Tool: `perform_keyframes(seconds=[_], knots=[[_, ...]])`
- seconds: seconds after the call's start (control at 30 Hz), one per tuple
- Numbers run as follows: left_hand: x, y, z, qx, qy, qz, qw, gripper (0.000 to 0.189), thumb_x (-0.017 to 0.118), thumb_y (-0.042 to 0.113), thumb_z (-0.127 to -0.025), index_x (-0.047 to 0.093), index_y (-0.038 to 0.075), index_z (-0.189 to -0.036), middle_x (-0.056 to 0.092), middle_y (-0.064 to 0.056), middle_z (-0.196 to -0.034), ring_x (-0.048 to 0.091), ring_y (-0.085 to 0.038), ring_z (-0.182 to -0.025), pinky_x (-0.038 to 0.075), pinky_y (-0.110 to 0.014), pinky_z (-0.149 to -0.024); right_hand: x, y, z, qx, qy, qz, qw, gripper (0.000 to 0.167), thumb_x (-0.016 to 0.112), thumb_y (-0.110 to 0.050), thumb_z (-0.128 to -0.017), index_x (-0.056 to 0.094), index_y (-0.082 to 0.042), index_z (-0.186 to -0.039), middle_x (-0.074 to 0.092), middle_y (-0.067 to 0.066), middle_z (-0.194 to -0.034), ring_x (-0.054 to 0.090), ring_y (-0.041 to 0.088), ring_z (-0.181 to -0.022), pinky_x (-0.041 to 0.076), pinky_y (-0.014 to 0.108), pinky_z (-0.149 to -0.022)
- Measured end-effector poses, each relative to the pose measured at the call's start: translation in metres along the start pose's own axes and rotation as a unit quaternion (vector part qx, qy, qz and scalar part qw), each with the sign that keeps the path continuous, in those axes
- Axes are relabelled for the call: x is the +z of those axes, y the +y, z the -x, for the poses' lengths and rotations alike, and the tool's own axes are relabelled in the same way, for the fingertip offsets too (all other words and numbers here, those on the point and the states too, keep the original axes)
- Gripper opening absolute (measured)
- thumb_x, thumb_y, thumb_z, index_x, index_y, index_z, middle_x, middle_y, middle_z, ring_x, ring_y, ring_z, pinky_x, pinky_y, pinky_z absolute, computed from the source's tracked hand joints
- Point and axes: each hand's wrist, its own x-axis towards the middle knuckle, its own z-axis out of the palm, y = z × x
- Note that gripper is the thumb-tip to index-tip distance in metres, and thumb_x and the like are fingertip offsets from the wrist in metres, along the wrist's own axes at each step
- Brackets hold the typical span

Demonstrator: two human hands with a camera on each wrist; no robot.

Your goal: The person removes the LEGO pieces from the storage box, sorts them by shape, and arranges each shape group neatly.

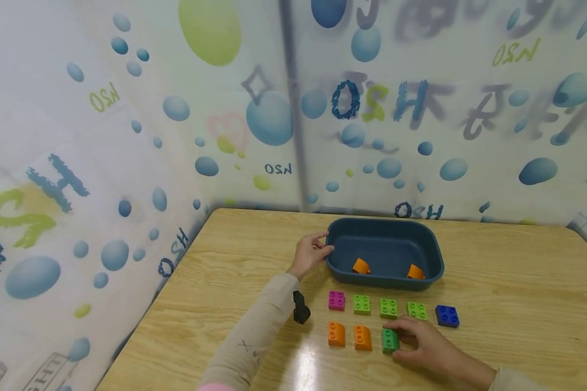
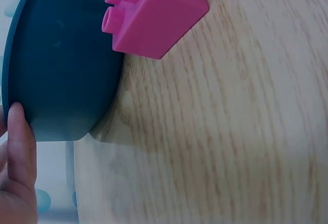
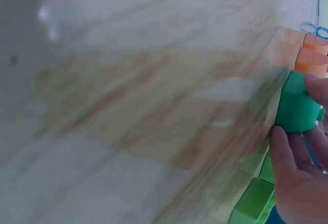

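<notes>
At the left end of the dark blue plastic bin, my left hand pinches the rim. In the left wrist view a finger lies against the bin's outer wall. Two orange curved bricks lie inside the bin, apart from each other. My right hand pinches a green curved brick between thumb and fingers at the right of the front row. Beside it stand two more orange curved bricks. The right wrist view shows the same green brick in the fingers.
Behind the front row runs a second row: a magenta brick, three light green bricks and a blue brick. A small black object is by the left forearm. A patterned curtain hangs behind the wooden table.
</notes>
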Motion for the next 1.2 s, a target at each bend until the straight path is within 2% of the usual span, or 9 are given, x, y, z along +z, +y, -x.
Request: perform_keyframes(seconds=[0.1, 0.27, 0.4, 0.5, 0.6, 0.7, 0.97, 1.07, 1.2], knots=[[0.0, -0.001, 0.0, 0.001, -0.001, 0.001, 1.0, 0.041, 0.063, 0.006, -0.082, 0.053, 0.001, -0.122, 0.057, -0.012, -0.073, 0.058, -0.041, -0.062, 0.052, -0.045, -0.055, 0.0, 0.0, 0.0, -0.001, -0.003, -0.001, 1.0, 0.05, 0.068, -0.026, -0.077, 0.054, 0.007, -0.112, 0.052, 0.017, -0.107, 0.05, -0.001, -0.097, 0.05, 0.026, -0.077], [0.0, 0.0, 0.0, 0.001, -0.002, 0.001, 1.0, 0.041, 0.063, 0.007, -0.082, 0.053, 0.001, -0.122, 0.057, -0.013, -0.073, 0.058, -0.042, -0.062, 0.052, -0.046, -0.057, -0.003, -0.003, 0.0, 0.034, -0.016, -0.002, 0.9993, 0.052, 0.07, -0.025, -0.076, 0.053, 0.005, -0.115, 0.05, 0.02, -0.113, 0.05, 0.002, -0.1, 0.049, 0.029, -0.08], [0.0, 0.0, 0.0, 0.002, -0.002, 0.003, 1.0, 0.042, 0.062, 0.007, -0.082, 0.052, 0.0, -0.122, 0.057, -0.013, -0.072, 0.058, -0.042, -0.062, 0.052, -0.046, -0.056, -0.007, -0.007, -0.001, 0.045, -0.015, 0.008, 0.9988, 0.054, 0.07, -0.025, -0.076, 0.051, 0.005, -0.117, 0.051, 0.021, -0.115, 0.053, 0.014, -0.102, 0.049, 0.033, -0.079], [0.0, -0.001, 0.0, -0.003, -0.002, 0.0, 1.0, 0.043, 0.063, 0.007, -0.082, 0.052, 0.001, -0.123, 0.057, -0.011, -0.071, 0.058, -0.042, -0.062, 0.052, -0.045, -0.056, -0.012, -0.012, -0.001, 0.032, -0.012, -0.006, 0.9994, 0.053, 0.068, -0.022, -0.078, 0.05, 0.008, -0.117, 0.051, 0.024, -0.114, 0.053, 0.027, -0.101, 0.05, 0.036, -0.077], [0.0, -0.001, 0.0, -0.002, -0.003, -0.004, 1.0, 0.043, 0.063, 0.007, -0.082, 0.052, 0.002, -0.123, 0.057, -0.01, -0.071, 0.058, -0.041, -0.061, 0.052, -0.045, -0.056, -0.019, -0.02, -0.002, 0.021, -0.005, -0.011, 0.9997, 0.049, 0.065, -0.02, -0.081, 0.049, 0.01, -0.117, 0.05, 0.027, -0.114, 0.052, 0.033, -0.101, 0.05, 0.037, -0.076], [-0.001, -0.001, 0.0, -0.002, -0.004, -0.002, 1.0, 0.043, 0.063, 0.008, -0.082, 0.052, 0.001, -0.123, 0.058, -0.01, -0.071, 0.058, -0.041, -0.061, 0.052, -0.045, -0.056, -0.028, -0.029, -0.006, 0.004, 0.012, 0.01, 0.9999, 0.046, 0.063, -0.019, -0.083, 0.049, 0.01, -0.116, 0.051, 0.026, -0.113, 0.051, 0.035, -0.1, 0.05, 0.037, -0.076], [-0.001, -0.002, 0.0, -0.008, 0.0, 0.0, 1.0, 0.042, 0.063, 0.008, -0.082, 0.053, 0.003, -0.123, 0.057, -0.011, -0.073, 0.058, -0.04, -0.062, 0.052, -0.045, -0.057, -0.051, -0.046, -0.028, -0.055, 0.066, 0.082, 0.993, 0.039, 0.064, -0.018, -0.082, 0.054, 0.002, -0.114, 0.055, 0.016, -0.107, 0.054, 0.02, -0.097, 0.051, 0.033, -0.075], [0.0, -0.003, -0.001, -0.006, -0.004, 0.003, 1.0, 0.042, 0.063, 0.009, -0.082, 0.053, 0.002, -0.122, 0.056, -0.011, -0.073, 0.058, -0.041, -0.063, 0.052, -0.045, -0.057, -0.057, -0.048, -0.039, -0.044, 0.063, 0.092, 0.9928, 0.038, 0.063, -0.02, -0.083, 0.055, 0.001, -0.114, 0.056, 0.014, -0.106, 0.055, 0.02, -0.094, 0.051, 0.029, -0.075], [0.001, -0.003, -0.001, -0.01, -0.002, 0.001, 0.9999, 0.042, 0.063, 0.009, -0.082, 0.053, 0.003, -0.122, 0.056, -0.01, -0.073, 0.059, -0.039, -0.062, 0.052, -0.045, -0.057, -0.063, -0.048, -0.057, -0.025, 0.041, 0.092, 0.9946, 0.039, 0.062, -0.021, -0.083, 0.054, 0.001, -0.115, 0.056, 0.014, -0.107, 0.055, 0.025, -0.093, 0.051, 0.025, -0.075]])
